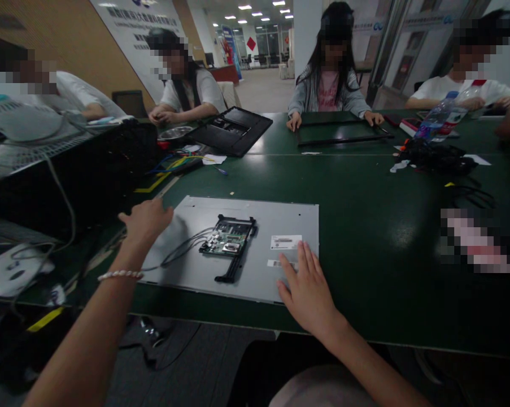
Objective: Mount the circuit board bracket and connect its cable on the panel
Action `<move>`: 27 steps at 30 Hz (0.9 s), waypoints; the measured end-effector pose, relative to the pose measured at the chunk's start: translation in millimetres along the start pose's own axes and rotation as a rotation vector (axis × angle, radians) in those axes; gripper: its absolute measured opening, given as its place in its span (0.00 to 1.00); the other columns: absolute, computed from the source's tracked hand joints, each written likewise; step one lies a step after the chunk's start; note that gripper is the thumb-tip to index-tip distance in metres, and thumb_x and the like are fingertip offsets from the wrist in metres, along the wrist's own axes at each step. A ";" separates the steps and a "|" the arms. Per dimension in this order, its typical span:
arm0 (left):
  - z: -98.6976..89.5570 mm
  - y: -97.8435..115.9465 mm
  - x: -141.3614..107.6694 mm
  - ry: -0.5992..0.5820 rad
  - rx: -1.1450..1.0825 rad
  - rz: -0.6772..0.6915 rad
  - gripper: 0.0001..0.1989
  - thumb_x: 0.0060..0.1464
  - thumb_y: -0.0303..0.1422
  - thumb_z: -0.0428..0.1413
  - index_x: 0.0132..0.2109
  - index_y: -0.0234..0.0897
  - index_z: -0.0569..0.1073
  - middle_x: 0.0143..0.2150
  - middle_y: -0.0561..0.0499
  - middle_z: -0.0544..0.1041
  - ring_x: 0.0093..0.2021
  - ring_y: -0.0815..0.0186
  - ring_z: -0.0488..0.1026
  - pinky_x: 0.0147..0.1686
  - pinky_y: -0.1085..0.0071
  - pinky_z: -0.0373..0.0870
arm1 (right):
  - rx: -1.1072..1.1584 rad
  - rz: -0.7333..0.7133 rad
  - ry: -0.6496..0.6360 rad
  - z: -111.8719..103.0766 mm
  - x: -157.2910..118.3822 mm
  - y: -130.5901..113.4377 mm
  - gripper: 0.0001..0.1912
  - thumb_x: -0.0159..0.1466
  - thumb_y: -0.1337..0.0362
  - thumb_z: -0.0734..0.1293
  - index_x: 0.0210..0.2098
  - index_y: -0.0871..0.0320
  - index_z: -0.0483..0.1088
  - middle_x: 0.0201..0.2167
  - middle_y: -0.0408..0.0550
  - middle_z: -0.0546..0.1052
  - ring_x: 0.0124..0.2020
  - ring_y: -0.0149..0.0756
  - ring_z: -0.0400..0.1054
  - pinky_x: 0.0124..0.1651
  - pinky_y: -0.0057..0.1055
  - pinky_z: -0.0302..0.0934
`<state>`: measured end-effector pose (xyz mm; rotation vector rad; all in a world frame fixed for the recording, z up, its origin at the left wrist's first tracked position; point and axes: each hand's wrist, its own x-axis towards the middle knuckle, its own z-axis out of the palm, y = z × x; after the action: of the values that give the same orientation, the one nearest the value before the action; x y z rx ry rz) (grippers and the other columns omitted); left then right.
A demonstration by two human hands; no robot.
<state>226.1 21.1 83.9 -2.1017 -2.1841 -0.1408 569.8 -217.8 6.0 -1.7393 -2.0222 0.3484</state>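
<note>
A flat grey metal display panel [255, 212] lies on the green table in front of me. On its middle rests a green circuit board [225, 240] in a black plastic bracket [236, 265], with thin grey cables [181, 251] running off to the left. My right hand [308, 288] lies flat on the panel's right part, fingers stretched out beside a white label [286, 242]. At the panel's far left edge is my left hand [148, 220], its thumb held apart from the fingers. Whether those fingertips touch the panel I cannot tell.
A black plastic cover [238, 130] and coloured wires [181, 163] lie farther back. Across the table a co-worker holds a black frame [343, 140]; other people sit alongside. Bottles [439, 116] and a black bundle [436, 157] are at right, a black box [81, 175] at left.
</note>
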 end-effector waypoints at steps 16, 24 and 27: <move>39.4 134.8 -120.5 -0.044 0.051 0.234 0.30 0.63 0.48 0.41 0.67 0.43 0.61 0.70 0.41 0.57 0.70 0.43 0.49 0.60 0.34 0.49 | 0.012 -0.009 0.010 1.2 -0.1 0.0 0.29 0.67 0.55 0.62 0.65 0.58 0.61 0.71 0.63 0.48 0.72 0.56 0.38 0.68 0.52 0.43; 46.3 86.5 -72.3 -0.156 -0.010 0.229 0.31 0.61 0.51 0.44 0.67 0.47 0.62 0.70 0.43 0.56 0.70 0.40 0.47 0.60 0.31 0.43 | 0.025 -0.003 0.007 1.5 0.9 -0.6 0.29 0.67 0.55 0.61 0.65 0.58 0.61 0.71 0.63 0.48 0.72 0.56 0.38 0.68 0.52 0.44; 45.4 74.2 -64.0 -0.199 -0.039 0.240 0.33 0.60 0.53 0.45 0.68 0.47 0.60 0.71 0.44 0.55 0.71 0.41 0.45 0.61 0.32 0.43 | 0.028 0.002 -0.005 1.5 0.9 -1.1 0.29 0.67 0.55 0.61 0.65 0.58 0.61 0.72 0.63 0.47 0.72 0.56 0.38 0.68 0.53 0.44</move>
<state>302.0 -33.0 29.3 -2.4755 -2.0182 0.0481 568.0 -216.9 5.4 -1.7260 -2.0096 0.3805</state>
